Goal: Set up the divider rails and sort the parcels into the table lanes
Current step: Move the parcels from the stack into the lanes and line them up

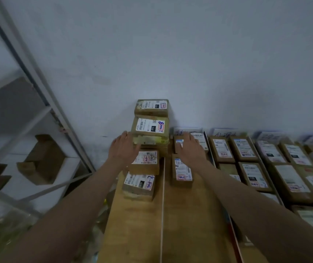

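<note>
A thin divider rail [163, 196] already runs down the wooden surface [190, 224], and parcels [254, 175] fill the lanes to the right. In the leftmost lane, boxes are stacked against the wall. The left hand [123, 147] lies open, fingers spread against the side of the stacked box [150, 130]; the right hand [190, 149] rests flat and open on a labelled parcel [180, 143], gripping nothing. Sorting looks well advanced; the two near lanes have room left.

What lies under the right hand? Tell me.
The right hand lies flat on a labelled cardboard parcel at the far end of its lane. Only the label's edges show; the palm covers the rest, and whatever is beneath that parcel cannot be seen.
</note>
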The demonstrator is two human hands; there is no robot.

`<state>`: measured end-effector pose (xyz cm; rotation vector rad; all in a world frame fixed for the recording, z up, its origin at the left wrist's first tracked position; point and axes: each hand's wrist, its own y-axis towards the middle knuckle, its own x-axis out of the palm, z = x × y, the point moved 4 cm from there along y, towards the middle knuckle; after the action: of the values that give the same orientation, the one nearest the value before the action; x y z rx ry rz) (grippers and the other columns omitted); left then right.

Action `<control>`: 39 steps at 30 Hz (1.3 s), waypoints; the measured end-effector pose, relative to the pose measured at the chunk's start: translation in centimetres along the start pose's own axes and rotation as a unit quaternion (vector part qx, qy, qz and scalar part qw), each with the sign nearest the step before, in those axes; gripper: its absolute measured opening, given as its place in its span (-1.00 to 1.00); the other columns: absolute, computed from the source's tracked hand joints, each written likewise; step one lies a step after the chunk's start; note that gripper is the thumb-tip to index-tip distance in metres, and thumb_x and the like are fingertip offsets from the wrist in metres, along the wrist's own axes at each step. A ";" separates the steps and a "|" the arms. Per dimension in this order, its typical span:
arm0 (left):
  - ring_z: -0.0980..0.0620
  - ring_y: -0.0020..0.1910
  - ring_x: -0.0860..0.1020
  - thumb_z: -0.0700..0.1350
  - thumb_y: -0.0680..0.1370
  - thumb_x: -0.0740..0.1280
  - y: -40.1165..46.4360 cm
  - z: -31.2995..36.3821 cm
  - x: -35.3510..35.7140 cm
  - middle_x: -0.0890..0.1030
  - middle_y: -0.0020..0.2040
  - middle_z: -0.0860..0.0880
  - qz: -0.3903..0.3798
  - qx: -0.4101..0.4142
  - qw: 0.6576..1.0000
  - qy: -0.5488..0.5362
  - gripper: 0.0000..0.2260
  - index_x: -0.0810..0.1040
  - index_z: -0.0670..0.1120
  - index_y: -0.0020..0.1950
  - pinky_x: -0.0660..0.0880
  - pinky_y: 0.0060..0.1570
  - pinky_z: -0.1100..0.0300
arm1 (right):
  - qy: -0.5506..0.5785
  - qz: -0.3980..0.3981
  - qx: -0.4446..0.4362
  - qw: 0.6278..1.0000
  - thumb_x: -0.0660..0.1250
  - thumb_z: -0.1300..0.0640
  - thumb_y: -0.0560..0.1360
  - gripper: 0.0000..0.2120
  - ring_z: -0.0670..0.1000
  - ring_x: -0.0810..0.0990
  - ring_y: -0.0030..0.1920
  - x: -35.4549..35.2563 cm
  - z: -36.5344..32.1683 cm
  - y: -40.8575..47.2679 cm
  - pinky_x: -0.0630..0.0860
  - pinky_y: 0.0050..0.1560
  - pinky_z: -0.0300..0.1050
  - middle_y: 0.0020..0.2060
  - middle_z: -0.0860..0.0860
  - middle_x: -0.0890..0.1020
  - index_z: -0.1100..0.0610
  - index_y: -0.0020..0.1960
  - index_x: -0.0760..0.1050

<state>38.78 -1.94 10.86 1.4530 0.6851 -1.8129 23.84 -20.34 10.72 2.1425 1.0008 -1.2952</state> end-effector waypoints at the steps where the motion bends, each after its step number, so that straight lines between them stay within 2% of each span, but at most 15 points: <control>1: -0.13 0.48 0.29 0.12 0.66 0.12 1.0 -0.1 -0.2 0.27 0.53 -0.14 0.001 -0.001 1.000 -0.012 -0.46 0.20 -0.16 0.55 0.23 0.44 -0.02 | 0.009 -0.002 0.005 1.000 0.12 0.00 0.64 -0.59 0.15 0.42 0.35 0.3 -0.4 1.0 0.41 0.33 0.17 0.37 0.12 0.42 0.12 0.44 0.24; 5: -0.15 0.42 0.36 0.12 0.66 0.13 4.9 -0.6 -0.2 0.31 0.49 -0.15 -0.005 -0.006 0.999 -0.041 -0.47 0.23 -0.17 0.52 0.35 0.33 -0.05 | 0.046 -0.021 0.026 0.998 0.12 0.03 0.65 -0.59 0.15 0.43 0.35 1.6 -1.3 4.9 0.43 0.31 0.16 0.38 0.12 0.42 0.11 0.46 0.23; 9: -0.15 0.43 0.35 0.14 0.66 0.13 8.6 -1.6 0.9 0.28 0.52 -0.15 -0.027 -0.026 0.998 -0.045 -0.44 0.19 -0.16 0.55 0.38 0.32 -0.06 | 0.080 -0.040 0.044 0.995 0.15 0.06 0.64 -0.67 0.09 0.48 0.23 3.1 -2.0 8.6 0.42 0.08 -0.06 0.24 0.08 0.48 0.13 0.37 0.31; 11: -0.15 0.42 0.36 0.14 0.66 0.13 10.1 -1.9 1.6 0.29 0.51 -0.15 -0.032 -0.030 0.998 -0.043 -0.44 0.20 -0.17 0.54 0.39 0.30 -0.05 | 0.088 -0.049 0.039 0.994 0.15 0.06 0.64 -0.70 0.10 0.52 0.18 4.0 -2.2 10.2 0.51 0.08 -0.02 0.21 0.09 0.52 0.14 0.33 0.32; 13: -0.15 0.37 0.40 0.13 0.65 0.13 11.2 -2.3 2.4 0.34 0.47 -0.16 -0.033 -0.032 0.998 -0.039 -0.46 0.24 -0.17 0.51 0.42 0.26 -0.05 | 0.099 -0.057 0.039 0.993 0.14 0.06 0.65 -0.72 0.09 0.56 0.13 5.0 -2.3 11.4 0.57 0.05 0.01 0.19 0.12 0.54 0.15 0.31 0.32; 17: -0.16 0.27 0.44 0.18 0.64 0.12 12.4 -2.8 4.5 0.42 0.33 -0.18 -0.062 -0.068 0.993 -0.067 -0.47 0.33 -0.20 0.41 0.45 0.17 -0.08 | 0.157 -0.075 0.094 0.980 0.13 0.09 0.67 -0.70 0.08 0.59 0.07 6.3 -2.4 12.9 0.54 -0.09 -0.08 0.21 0.15 0.55 0.19 0.35 0.28; 21: -0.20 0.25 0.45 0.18 0.62 0.18 12.6 -2.6 6.3 0.43 0.30 -0.24 -0.094 -0.122 0.967 -0.203 -0.44 0.33 -0.24 0.40 0.45 0.20 -0.07 | 0.241 -0.101 0.164 0.951 0.13 0.16 0.67 -0.68 0.15 0.57 0.20 6.9 -2.5 13.1 0.52 0.03 -0.07 0.28 0.18 0.54 0.22 0.39 0.29; 24: -0.21 0.28 0.45 0.17 0.61 0.24 12.3 -2.4 6.1 0.43 0.31 -0.24 -0.087 -0.145 0.951 -0.260 -0.44 0.33 -0.24 0.41 0.44 0.22 -0.07 | 0.270 -0.105 0.164 0.943 0.15 0.17 0.66 -0.70 0.12 0.56 0.21 6.7 -2.8 12.9 0.54 0.06 -0.07 0.28 0.13 0.55 0.18 0.38 0.34; 28: -0.17 0.20 0.52 0.30 0.53 0.29 11.9 -3.0 4.7 0.50 0.24 -0.19 -0.058 -0.159 0.927 -0.335 -0.33 0.36 -0.22 0.36 0.52 0.17 -0.13 | 0.313 -0.092 0.149 0.933 0.18 0.13 0.65 -0.71 0.08 0.58 0.18 5.4 -3.4 11.8 0.59 0.12 0.00 0.27 0.11 0.57 0.14 0.35 0.31; 30: -0.16 0.17 0.54 0.33 0.48 0.33 11.4 -3.3 3.5 0.52 0.20 -0.15 -0.033 -0.156 0.923 -0.349 -0.32 0.38 -0.19 0.33 0.55 0.14 -0.13 | 0.345 -0.080 0.146 0.924 0.20 0.10 0.65 -0.63 0.05 0.61 0.08 4.2 -3.9 10.9 0.60 -0.01 -0.05 0.23 0.10 0.59 0.10 0.42 0.24; 32: -0.13 0.14 0.56 0.26 0.49 0.37 11.0 -3.5 2.0 0.54 0.17 -0.13 -0.006 -0.142 0.926 -0.350 -0.39 0.41 -0.19 0.29 0.55 0.12 -0.10 | 0.389 -0.094 0.163 0.902 0.26 0.01 0.62 -0.46 0.09 0.68 -0.03 3.2 -4.1 9.9 0.64 -0.15 -0.03 0.17 0.13 0.62 0.05 0.52 0.13; 33: -0.12 0.13 0.56 0.22 0.51 0.38 10.8 -3.5 1.2 0.55 0.16 -0.12 -0.003 -0.133 0.927 -0.350 -0.43 0.42 -0.20 0.28 0.55 0.11 -0.08 | 0.399 -0.111 0.174 0.894 0.29 -0.04 0.60 -0.43 0.13 0.71 -0.09 2.9 -4.1 9.3 0.66 -0.19 -0.02 0.11 0.15 0.64 0.03 0.52 0.14; 35: -0.09 0.10 0.55 0.17 0.52 0.39 10.4 -3.4 -0.4 0.56 0.14 -0.10 -0.017 -0.106 0.931 -0.348 -0.50 0.45 -0.19 0.25 0.53 0.05 0.01 | 0.385 -0.139 0.180 0.894 0.33 -0.09 0.57 -0.50 0.15 0.73 -0.18 2.1 -4.2 8.1 0.68 -0.20 0.00 0.00 0.16 0.67 0.07 0.41 0.27; 37: -0.05 0.07 0.54 0.16 0.53 0.40 9.9 -3.1 -1.9 0.57 0.12 -0.08 -0.039 -0.075 0.937 -0.338 -0.53 0.47 -0.18 0.23 0.48 -0.02 0.10 | 0.349 -0.137 0.166 0.912 0.34 -0.11 0.56 -0.55 0.12 0.70 -0.08 1.3 -4.0 7.2 0.65 -0.20 -0.03 0.04 0.10 0.63 0.09 0.33 0.36; 39: -0.04 0.06 0.52 0.14 0.54 0.39 9.4 -2.8 -3.3 0.57 0.12 -0.07 -0.051 -0.048 0.945 -0.321 -0.55 0.48 -0.17 0.23 0.44 -0.05 0.14 | 0.328 -0.133 0.149 0.923 0.37 -0.14 0.53 -0.52 0.11 0.61 0.09 0.6 -3.6 6.5 0.61 -0.06 -0.03 0.11 0.05 0.58 0.12 0.31 0.40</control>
<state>48.26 -4.86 13.63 0.6930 0.5037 -2.1341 31.04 -21.80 11.87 2.8537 1.4696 -0.8732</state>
